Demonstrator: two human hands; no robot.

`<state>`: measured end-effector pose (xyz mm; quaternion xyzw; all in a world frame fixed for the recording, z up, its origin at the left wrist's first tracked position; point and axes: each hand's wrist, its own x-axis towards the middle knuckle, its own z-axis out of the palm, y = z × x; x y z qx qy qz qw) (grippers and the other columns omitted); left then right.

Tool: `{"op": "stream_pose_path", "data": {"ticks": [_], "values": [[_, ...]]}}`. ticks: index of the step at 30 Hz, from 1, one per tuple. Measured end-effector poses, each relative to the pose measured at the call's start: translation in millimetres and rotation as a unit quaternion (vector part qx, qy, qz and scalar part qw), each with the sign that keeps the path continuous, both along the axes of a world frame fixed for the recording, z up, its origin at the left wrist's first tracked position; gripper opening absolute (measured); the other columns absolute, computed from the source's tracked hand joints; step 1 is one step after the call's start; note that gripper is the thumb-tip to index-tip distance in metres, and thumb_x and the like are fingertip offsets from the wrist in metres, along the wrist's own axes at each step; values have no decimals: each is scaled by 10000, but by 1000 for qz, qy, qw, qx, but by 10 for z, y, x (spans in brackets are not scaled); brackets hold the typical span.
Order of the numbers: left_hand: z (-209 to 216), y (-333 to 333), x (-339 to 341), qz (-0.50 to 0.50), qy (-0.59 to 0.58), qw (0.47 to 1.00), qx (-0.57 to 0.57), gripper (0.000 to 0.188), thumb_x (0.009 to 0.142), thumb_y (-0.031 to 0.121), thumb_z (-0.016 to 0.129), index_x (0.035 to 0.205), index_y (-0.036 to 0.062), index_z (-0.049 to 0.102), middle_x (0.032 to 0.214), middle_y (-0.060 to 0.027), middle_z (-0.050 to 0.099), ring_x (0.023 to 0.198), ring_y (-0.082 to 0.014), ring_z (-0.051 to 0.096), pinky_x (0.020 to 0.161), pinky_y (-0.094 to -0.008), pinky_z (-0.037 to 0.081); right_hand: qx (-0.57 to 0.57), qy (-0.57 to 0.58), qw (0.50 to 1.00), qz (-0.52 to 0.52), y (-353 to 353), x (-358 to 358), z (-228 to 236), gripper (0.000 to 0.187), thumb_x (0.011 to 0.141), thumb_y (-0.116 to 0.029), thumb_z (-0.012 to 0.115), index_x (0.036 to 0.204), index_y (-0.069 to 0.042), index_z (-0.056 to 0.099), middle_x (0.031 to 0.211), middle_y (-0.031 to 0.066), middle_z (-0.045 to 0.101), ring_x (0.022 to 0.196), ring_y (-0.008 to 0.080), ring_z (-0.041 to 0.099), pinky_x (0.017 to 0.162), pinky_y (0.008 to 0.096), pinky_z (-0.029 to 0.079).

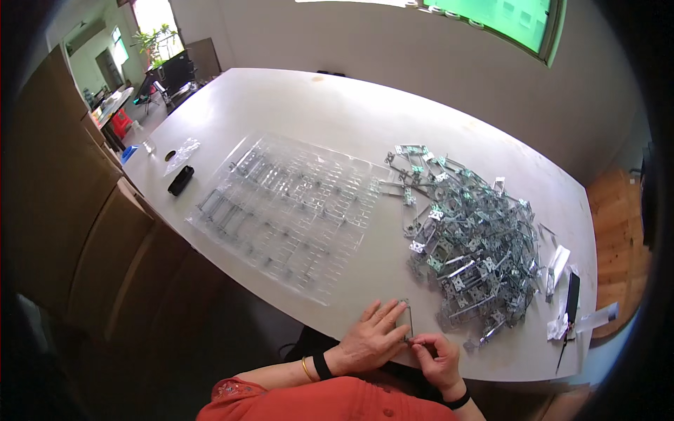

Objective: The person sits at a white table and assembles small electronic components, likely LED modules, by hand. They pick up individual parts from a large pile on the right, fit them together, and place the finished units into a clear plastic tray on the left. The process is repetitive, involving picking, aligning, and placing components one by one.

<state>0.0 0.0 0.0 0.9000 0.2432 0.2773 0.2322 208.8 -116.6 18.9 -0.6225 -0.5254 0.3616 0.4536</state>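
Observation:
A thin metal bracket frame (pixel 411 319) lies at the table's near edge, partly covered by my left hand (pixel 370 339). That hand rests flat over its left side, fingers stretched out and slightly apart. At the frame's near corner my right hand (pixel 438 361) is closed, thumb and forefinger pinched on it. Whether a smaller part sits between those fingertips is too small to tell. Just right of my hands spreads a large heap of similar metal brackets (pixel 484 242), tangled together. To the left stands a clear plastic tray (pixel 319 291) with rows of compartments, some holding metal parts.
A black case (pixel 181 180) and a crumpled clear bag (pixel 184 156) lie at the table's left. By the right edge are a black-handled tool (pixel 572 298), white wrapping (pixel 557 265) and a clear plastic tube (pixel 597 317). Brown cartons (pixel 91 259) stand along the left side.

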Motion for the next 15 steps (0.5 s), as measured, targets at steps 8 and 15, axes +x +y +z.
{"op": "stream_pose_path", "data": {"ticks": [8,15], "values": [[9,29,-21,5,-28,1000,-2,331,968,199,746,1259,56,685,1638,-306,512,1552,-466,486,1286,-593,339,16,4,1000,-16,29,-43,26,100,1021,-9,774,1106,-22,724,1017,72,821,832,82,713,750,252,566],[102,53,-15,7,-26,999,-20,388,946,113,727,1326,35,706,1642,-309,508,1536,-496,495,1269,-581,382,27,-20,998,-46,7,-80,37,104,1007,1,783,1093,-29,734,976,68,805,827,92,719,738,259,569]]}}
